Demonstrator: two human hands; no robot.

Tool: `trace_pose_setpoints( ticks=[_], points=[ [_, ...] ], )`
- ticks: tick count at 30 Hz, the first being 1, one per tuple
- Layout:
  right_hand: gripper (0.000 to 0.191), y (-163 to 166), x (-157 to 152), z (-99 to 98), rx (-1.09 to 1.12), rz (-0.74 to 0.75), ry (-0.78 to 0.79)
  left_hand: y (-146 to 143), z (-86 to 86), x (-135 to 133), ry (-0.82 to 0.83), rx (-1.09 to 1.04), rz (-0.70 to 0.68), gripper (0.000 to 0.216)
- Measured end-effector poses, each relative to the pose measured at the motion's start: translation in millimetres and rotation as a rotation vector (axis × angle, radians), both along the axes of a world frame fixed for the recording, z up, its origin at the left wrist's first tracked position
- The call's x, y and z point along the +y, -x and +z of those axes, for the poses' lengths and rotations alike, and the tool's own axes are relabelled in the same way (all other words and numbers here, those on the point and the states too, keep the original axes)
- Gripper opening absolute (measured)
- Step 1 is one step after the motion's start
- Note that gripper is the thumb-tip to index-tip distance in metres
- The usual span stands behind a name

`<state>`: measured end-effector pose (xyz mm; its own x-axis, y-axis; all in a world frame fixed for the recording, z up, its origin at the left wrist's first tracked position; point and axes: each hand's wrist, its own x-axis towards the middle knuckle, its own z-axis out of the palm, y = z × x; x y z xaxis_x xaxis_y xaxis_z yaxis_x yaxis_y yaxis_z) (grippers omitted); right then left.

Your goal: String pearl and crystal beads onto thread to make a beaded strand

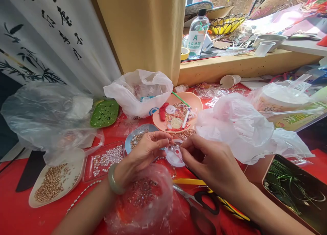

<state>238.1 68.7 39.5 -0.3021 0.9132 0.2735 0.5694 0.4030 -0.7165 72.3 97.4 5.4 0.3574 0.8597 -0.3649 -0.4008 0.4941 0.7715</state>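
Where the two hands meet over the middle of the red table [15, 214], we note left hand [146, 149] and right hand [208, 165] fingers pinched shut, contents indiscernible; the small round white plastic dish [174, 159] lies directly beneath, equally near both.

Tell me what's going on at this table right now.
A person is handling beads at a crowded red table. The left hand, with a green bangle on its wrist, and the right hand meet over a small white dish. Their fingers are pinched on something too small to make out. Around them lie a tray of pearls, a plate of gold beads, a peach bowl and scissors.
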Motion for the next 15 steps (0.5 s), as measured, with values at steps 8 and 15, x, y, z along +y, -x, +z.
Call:
trace_pose_setpoints(
  ticks=[8,15],
  points=[
    [0.012,0.2,0.3,-4.3,-0.008,0.019,-0.016,-2.7,-3.3,-0.7,-0.007,0.046,0.003,0.018],
    [0.012,-0.9,4.4,-7.6,-0.052,0.041,0.016,-1.8,-2.0,-1.7,-0.182,0.213,0.009,0.015]
  ],
)
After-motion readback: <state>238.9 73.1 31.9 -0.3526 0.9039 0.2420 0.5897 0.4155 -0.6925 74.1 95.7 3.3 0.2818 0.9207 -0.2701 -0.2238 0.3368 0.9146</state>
